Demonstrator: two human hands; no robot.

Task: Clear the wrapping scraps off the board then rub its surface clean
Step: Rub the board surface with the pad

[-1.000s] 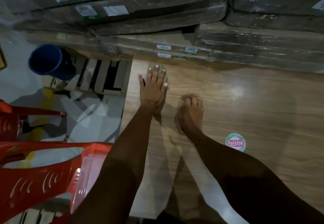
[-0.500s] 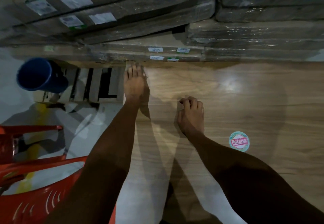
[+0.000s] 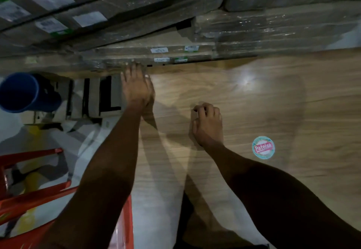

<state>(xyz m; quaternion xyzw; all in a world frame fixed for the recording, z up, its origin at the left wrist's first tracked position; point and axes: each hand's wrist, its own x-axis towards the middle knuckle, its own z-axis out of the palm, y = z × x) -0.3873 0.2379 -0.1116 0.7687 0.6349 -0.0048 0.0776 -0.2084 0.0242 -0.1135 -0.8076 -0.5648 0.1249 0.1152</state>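
From the head view, our left hand [image 3: 136, 86] has slid flat up the wooden board [image 3: 254, 112] to its far left corner, fingers straight, gripping nothing. Our right hand [image 3: 208, 124] stays loosely curled and empty mid-board. No scraps visible; we're rubbing now.

The left hand [image 3: 135, 86] lay stretched forward, fingers straight and together, palm down, its arm fully extended. The right hand [image 3: 208, 124] sat nearer the body with its fingers curled under, knuckles up, forearm angled in from the lower right
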